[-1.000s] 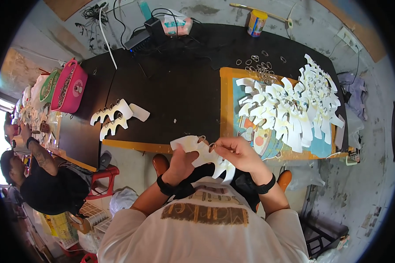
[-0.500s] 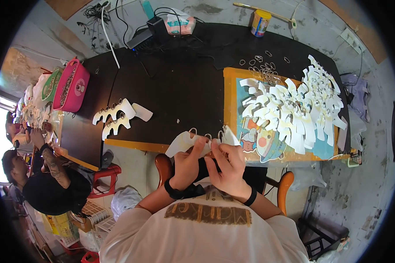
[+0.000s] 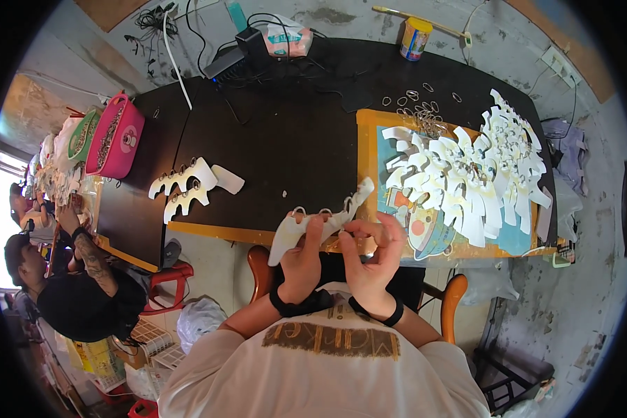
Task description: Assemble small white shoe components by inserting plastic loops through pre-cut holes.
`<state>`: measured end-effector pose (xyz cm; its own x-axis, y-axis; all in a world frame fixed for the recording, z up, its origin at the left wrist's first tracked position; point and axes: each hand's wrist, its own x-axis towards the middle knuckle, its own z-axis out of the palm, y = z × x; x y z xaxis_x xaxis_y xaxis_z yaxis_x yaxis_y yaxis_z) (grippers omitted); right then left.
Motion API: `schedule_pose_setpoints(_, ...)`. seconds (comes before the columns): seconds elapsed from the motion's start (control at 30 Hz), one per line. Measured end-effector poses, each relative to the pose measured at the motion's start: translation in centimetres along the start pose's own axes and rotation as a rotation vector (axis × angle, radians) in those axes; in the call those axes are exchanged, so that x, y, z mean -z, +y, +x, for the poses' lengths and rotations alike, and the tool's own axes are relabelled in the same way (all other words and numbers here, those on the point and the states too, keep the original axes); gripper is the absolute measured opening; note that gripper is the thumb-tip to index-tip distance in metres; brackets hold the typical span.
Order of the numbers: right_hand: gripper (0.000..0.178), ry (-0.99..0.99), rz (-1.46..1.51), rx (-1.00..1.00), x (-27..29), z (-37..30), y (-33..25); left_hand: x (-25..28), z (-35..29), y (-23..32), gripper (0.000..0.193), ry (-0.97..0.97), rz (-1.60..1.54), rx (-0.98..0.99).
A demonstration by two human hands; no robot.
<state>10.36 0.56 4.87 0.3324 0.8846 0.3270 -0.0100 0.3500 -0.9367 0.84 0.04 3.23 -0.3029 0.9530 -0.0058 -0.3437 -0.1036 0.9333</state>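
Observation:
My left hand [image 3: 301, 272] grips a white, wavy-edged flat piece [image 3: 285, 240] between thumb and fingers, just past the table's front edge. Several metal rings [image 3: 299, 211] stand along its upper edge, and its narrower right end rises toward the pile. Close below that right end, my right hand [image 3: 373, 272] has its thumb and forefinger pinched together. What sits between those fingertips is too small to make out. Two similar white pieces with rings [image 3: 188, 184] lie on the table to the left, by a plain white strip [image 3: 228, 179].
A large pile of white wavy pieces [image 3: 467, 174] covers an orange-edged mat [image 3: 364, 153] on the right. Loose oval rings [image 3: 425, 115] lie behind it. Pink [image 3: 124, 143] and green baskets stand left; a yellow can [image 3: 416, 38] and cables are at the back. A person [image 3: 90, 299] sits at left.
The white piece has tilted, its right end swinging up into view. My right hand has drawn slightly to the right and down, away from the rings. The left hand keeps its grip.

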Motion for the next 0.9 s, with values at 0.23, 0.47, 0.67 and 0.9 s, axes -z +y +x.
schedule_pose_setpoints(0.23,0.02,-0.191,-0.284,-0.061,0.0,1.2,0.0,-0.2,-0.1,-0.4,0.01,0.071,0.016,-0.037)
schedule_pose_setpoints(0.47,0.016,-0.212,-0.245,0.061,-0.5,1.4,0.5,-0.2,0.4,-0.4,0.01,-0.001,0.093,-0.145)
schedule_pose_setpoints(0.67,0.016,-0.156,-0.168,0.045,-0.7,0.8,1.3,0.1,0.3,-1.2,0.009,0.083,0.198,0.018)
schedule_pose_setpoints(0.9,0.018,-0.117,0.064,-0.297,-0.4,1.6,0.6,-0.4,0.1,-1.6,0.009,0.085,-0.083,-0.056)
